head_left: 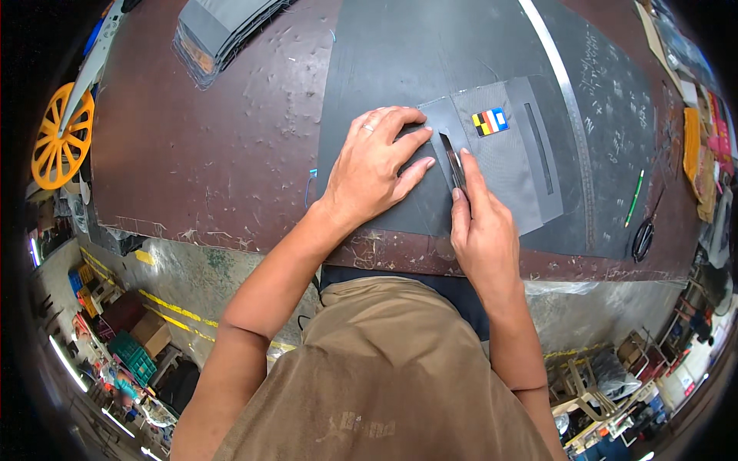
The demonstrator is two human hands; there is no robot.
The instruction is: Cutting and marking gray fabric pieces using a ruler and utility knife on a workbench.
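Fig. Head view, person at brown work surface (192, 154), cutting grey fabric

L hand (377, 165): spread flat, palm down, fingers pressing the dark sheet (384, 69) and the left edge of the grey fabric panel (492, 161); grip released, nothing held, acts as a hold-down. Ring on one finger.

R hand (480, 230): grip clenched on a slim dark blade tool (452, 161), prob. a craft knife, index finger laid along its back; tip sits at the panel's left strip, just beside the L fingertips.

Fabric panel: lies on the dark sheet near the front edge of the surface, centre-right, w/ a small striped patch (490, 121) and a long narrow slot (538, 146). Long metal ruler (565, 92) runs diagonally beyond it, not touching the hands.

Also shown: green pen (634, 197) and black scissors (644, 234) at right; stack of grey sheets (223, 31) at far left; yellow wheel (61, 138) off the surface.

Technique note (judgement): keep L fingers pressed close to the cut line but clear of the blade path; hold blade at a low angle, draw toward body in one steady stroke; light pressure so the sheet beneath isn't scored; panel must not creep, so weight stays on the L palm
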